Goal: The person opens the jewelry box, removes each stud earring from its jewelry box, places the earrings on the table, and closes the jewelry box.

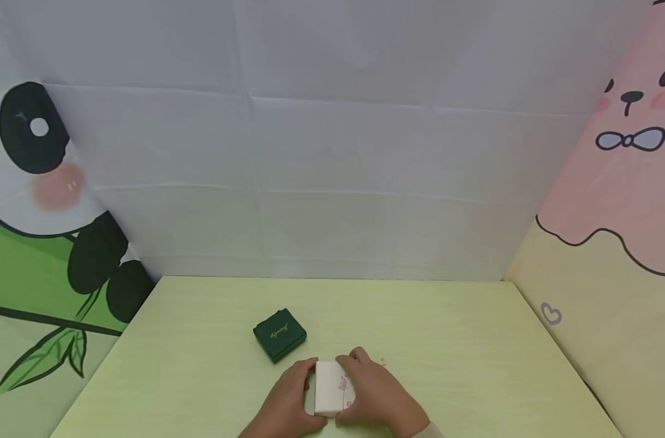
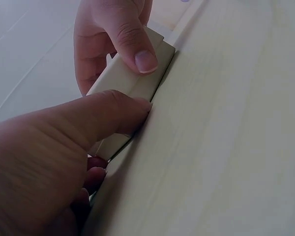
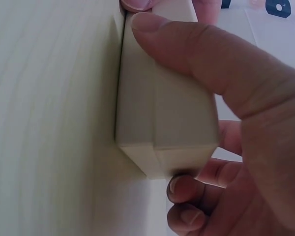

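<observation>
A small white box (image 1: 330, 389) with a pink flower printed on its top sits near the front of the table, between both hands. My left hand (image 1: 289, 398) holds the box's left side, its thumb along the near face and its fingers behind. My right hand (image 1: 377, 389) grips the right side, thumb on the near face and fingers around the far side. In the right wrist view, a seam runs along the side of the white box (image 3: 157, 113), between lid and base. The underside lies right at the tabletop in both wrist views.
A dark green box (image 1: 280, 334) with gold lettering lies on the pale yellow table (image 1: 447, 340), behind and left of the white box. A white cloth wall (image 1: 332, 152) stands at the back, with cartoon-printed panels on the left and right.
</observation>
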`<state>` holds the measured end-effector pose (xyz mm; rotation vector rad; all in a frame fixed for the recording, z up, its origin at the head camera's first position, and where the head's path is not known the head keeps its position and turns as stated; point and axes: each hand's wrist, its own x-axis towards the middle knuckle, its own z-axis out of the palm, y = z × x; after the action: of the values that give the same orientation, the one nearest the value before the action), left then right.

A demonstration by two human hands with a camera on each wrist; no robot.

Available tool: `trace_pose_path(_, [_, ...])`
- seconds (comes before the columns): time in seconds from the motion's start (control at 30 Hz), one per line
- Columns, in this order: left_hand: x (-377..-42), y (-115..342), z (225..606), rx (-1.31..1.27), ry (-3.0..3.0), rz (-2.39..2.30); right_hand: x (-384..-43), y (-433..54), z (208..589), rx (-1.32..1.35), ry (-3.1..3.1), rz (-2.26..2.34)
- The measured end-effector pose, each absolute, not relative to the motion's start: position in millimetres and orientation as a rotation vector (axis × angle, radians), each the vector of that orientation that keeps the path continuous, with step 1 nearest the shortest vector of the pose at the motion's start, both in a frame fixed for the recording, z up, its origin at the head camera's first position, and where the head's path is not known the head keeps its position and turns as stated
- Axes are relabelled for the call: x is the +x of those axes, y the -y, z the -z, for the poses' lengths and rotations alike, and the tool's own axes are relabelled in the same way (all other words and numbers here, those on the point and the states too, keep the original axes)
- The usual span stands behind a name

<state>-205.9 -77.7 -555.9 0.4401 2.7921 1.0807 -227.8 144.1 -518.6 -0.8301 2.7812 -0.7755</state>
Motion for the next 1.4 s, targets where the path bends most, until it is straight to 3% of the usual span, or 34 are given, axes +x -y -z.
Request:
trace_pose_path(0.63, [-203, 74, 550, 0.288, -2.697, -1.128, -228, -144, 518, -0.774, -2.764, 0.747])
trace_pose_path(1.4, [-205, 74, 551, 0.296, -2.696, -1.147, -226, -159, 519, -0.662, -2.793, 0.771])
